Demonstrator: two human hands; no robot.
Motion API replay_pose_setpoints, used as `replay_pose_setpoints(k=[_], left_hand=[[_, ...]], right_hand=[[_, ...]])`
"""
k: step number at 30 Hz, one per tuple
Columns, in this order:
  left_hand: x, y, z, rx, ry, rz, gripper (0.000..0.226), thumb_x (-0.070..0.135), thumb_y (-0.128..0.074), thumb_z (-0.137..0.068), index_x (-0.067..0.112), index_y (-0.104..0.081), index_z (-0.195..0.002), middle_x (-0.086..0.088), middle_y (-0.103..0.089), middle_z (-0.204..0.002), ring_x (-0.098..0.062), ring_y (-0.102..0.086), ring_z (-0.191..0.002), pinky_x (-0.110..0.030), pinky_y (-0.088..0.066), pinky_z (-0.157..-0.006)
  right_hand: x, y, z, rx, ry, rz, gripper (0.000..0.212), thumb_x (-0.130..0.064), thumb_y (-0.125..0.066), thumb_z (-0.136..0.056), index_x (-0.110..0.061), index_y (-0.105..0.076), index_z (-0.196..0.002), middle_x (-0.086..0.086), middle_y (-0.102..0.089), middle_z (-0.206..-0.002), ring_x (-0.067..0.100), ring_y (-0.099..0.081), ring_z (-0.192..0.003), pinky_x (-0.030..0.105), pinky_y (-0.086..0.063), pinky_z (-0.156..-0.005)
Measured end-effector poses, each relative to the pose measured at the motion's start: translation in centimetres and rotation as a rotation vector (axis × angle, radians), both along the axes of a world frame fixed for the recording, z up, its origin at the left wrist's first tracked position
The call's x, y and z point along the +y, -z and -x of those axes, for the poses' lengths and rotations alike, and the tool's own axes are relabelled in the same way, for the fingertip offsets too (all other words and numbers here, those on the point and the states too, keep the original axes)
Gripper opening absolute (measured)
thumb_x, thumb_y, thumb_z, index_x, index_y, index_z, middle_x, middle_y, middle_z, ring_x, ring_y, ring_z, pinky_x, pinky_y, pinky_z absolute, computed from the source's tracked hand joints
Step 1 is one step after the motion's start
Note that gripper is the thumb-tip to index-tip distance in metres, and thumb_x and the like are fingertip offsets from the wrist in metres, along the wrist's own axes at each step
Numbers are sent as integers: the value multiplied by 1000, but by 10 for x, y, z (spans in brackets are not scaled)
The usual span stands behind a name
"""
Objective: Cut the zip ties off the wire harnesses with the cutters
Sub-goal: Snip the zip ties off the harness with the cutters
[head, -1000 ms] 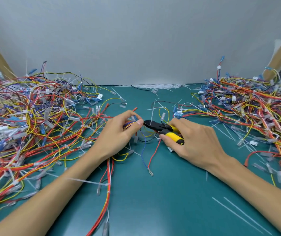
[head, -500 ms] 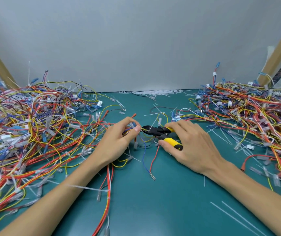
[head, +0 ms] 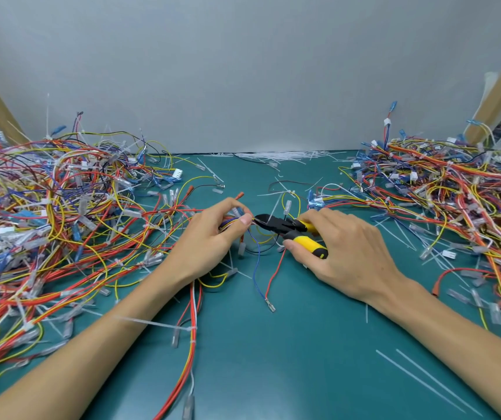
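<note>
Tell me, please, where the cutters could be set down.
The widest bare mat lies between left forearm and right forearm, edged by a red harness and two loose zip ties. A thinner strip lies behind the cutters, before the cut ties by the wall. The left heap and right heap are crowded.

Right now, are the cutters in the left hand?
No, the right hand grips the yellow-handled cutters, while the left hand pinches a wire bundle.
</note>
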State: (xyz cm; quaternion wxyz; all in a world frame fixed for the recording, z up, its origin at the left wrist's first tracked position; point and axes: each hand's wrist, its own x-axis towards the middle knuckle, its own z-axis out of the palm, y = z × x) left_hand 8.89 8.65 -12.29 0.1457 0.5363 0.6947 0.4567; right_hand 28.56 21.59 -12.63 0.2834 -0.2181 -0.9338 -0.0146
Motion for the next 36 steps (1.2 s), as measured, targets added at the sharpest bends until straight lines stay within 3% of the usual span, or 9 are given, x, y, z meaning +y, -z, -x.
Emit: replay_pose_setpoints(k=[6,13,22,26,30,36], left_hand=[[-1,-1,1,18,-8,-4,11,33,-53,-98,27,-59,-92,12,-41,-48,-6,-34,-47,-28,-29,-53],[-1,1,1,36,-13,1,11,34,-53,-98,28,-58,-91,18,-49,-49,-2,-39,-45,-25,-28,-52],[0,2,1,23,-7,2,11,34,-53,-99,29,-59,-91,19,-49,-49,-1,-39,-45,-24,-30,-52],[0,1,2,17,-7,-2,11,35,-53,-98,28,-59,-91,16,-48,-49,-3,-37,-45,-25,-29,-52],[-1,0,1,38,-13,-2,10,34,-53,-98,29,-58,-91,17,-49,-49,-3,-38,-45,-18,-28,-50],[-1,0,0,63,-26,-12,10,32,-54,-98,26,-60,-92,19,-49,-48,-1,-41,-45,-15,-29,-49]], right_hand=[[1,-2,0,13,-48,75,53,-62,-46,-88,-21,-64,-117,-8,-64,-106,17,-57,-101,33,-48,-85],[1,-2,0,16,-33,62,49,-61,-48,-88,-20,-65,-109,-7,-64,-98,19,-58,-95,34,-50,-79],[0,-1,0,3,-25,24,44,-62,-45,-88,-23,-61,-99,-10,-56,-80,16,-53,-77,27,-39,-63],[0,-3,-1,17,-37,72,46,-62,-47,-87,-24,-64,-107,-11,-62,-92,15,-56,-88,26,-42,-71],[-1,-5,-2,11,-68,112,47,-58,-51,-88,-22,-64,-117,-11,-64,-106,14,-57,-101,28,-47,-86],[-1,-4,-2,1,-69,130,43,-54,-58,-89,-21,-64,-116,-10,-64,-106,15,-57,-101,30,-48,-86]])
